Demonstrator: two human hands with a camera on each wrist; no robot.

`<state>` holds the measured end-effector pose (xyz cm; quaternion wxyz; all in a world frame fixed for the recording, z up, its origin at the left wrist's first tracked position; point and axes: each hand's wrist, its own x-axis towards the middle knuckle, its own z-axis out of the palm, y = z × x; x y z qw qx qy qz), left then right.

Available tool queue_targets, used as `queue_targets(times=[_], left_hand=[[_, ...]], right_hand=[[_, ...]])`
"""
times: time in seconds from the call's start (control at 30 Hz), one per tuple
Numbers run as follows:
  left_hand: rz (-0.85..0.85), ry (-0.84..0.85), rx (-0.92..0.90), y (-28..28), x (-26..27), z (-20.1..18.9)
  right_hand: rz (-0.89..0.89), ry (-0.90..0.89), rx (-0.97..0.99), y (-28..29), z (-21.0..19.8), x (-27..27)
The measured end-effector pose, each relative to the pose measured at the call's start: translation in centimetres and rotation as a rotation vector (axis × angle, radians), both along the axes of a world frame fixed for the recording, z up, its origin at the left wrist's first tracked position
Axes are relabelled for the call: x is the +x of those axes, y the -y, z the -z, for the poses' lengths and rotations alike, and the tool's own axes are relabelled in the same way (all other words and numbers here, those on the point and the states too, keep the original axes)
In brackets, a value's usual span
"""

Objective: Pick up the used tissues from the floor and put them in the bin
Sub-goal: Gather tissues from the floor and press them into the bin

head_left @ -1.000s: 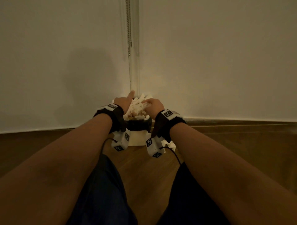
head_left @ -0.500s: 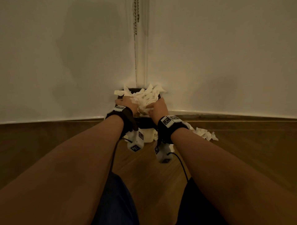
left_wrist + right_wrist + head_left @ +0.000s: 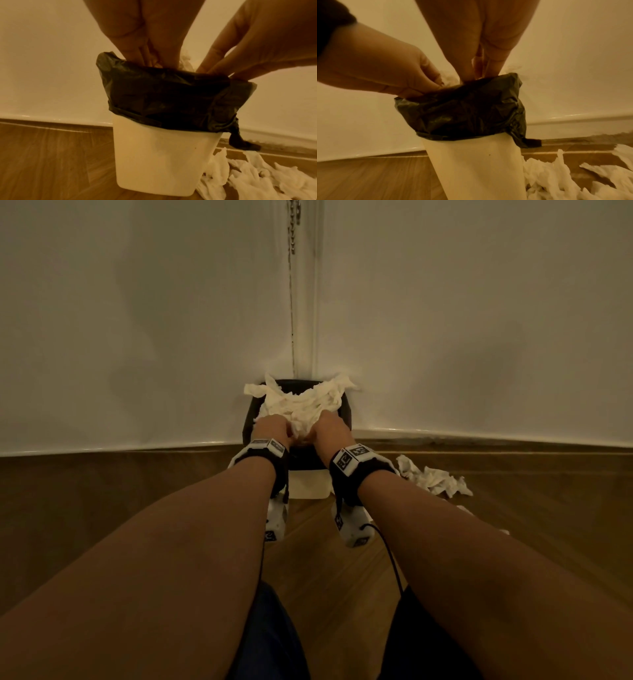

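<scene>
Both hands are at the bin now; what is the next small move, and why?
Probably keep pressing the tissue wad down: it still bulges over the black liner of the bin, with the left hand and right hand on it. Then fetch the loose tissues on the floor to the right.

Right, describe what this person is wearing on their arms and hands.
Both forearms are bare, with no sleeves, and the hands are ungloved. Each wrist carries a black strap: left wrist strap, right wrist strap, topped with white blocks printed with black square markers. A white camera unit hangs beneath each wrist, and a thin black cable trails back from it.
</scene>
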<state>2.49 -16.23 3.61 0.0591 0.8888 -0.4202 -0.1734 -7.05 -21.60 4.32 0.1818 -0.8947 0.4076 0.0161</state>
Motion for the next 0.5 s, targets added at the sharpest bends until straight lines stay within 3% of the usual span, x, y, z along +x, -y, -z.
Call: queue_targets(times=[0.17, 0.3, 0.5], left_hand=[[0.059, 0.075, 0.089, 0.2, 0.1, 0.0], [0.191, 0.171, 0.138, 0.1, 0.0, 1.1], [0.236, 0.252, 0.198, -0.7, 0.3, 2.2]], right_hand=[[-0.174, -0.012, -0.035, -1.2, 0.4, 0.3], [-0.319, -0.174, -0.080, -1.7, 0.8, 0.8], [-0.324, -0.285, -0.115, -1.6, 1.3, 1.1]])
